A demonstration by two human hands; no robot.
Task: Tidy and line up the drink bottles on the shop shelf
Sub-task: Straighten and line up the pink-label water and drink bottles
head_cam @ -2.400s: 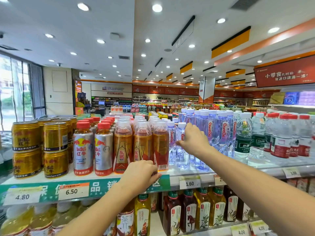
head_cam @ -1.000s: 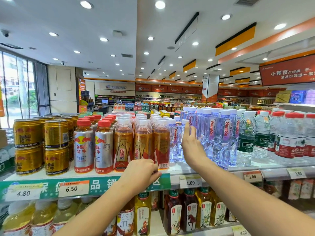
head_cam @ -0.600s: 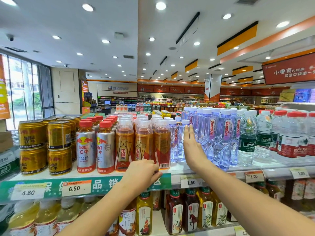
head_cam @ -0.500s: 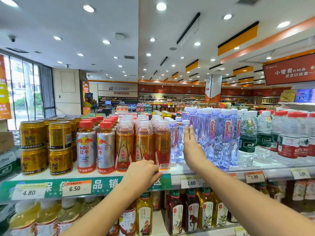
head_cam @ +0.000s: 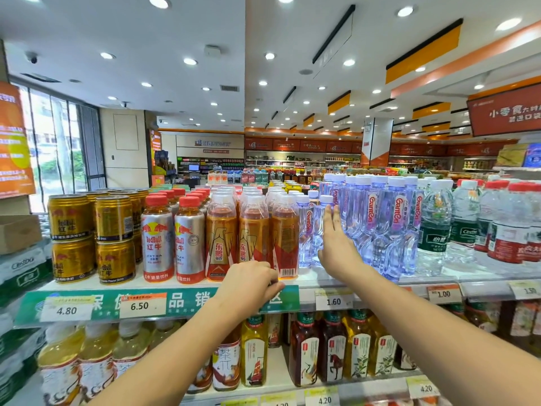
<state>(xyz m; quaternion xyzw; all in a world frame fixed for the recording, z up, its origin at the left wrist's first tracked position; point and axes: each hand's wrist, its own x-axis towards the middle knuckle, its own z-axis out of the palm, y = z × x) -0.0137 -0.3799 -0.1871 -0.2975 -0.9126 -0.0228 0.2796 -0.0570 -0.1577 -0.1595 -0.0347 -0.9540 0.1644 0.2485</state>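
Observation:
On the top shelf (head_cam: 380, 284), two rows of small clear water bottles (head_cam: 305, 230) stand between the orange drink bottles (head_cam: 252, 235) and the tall Ganten water bottles (head_cam: 395, 224). My right hand (head_cam: 333, 244) is flat and upright, fingers straight. Its palm lies against the right side of the small bottles, and its back is by the tall ones. My left hand (head_cam: 248, 284) rests on the shelf's front edge below the orange bottles, fingers curled, holding no bottle.
Left of the orange bottles stand silver Red Bull bottles (head_cam: 158, 238) and stacked gold cans (head_cam: 70, 218). Green-label (head_cam: 436, 227) and red-cap water bottles (head_cam: 509, 230) fill the right. Tea bottles (head_cam: 330, 347) line the lower shelf. Price tags (head_cam: 333, 301) hang along the edge.
My right hand let go of the small bottle's neck and flattened against the row's right side, where it has stayed for the last second. My left hand has not moved.

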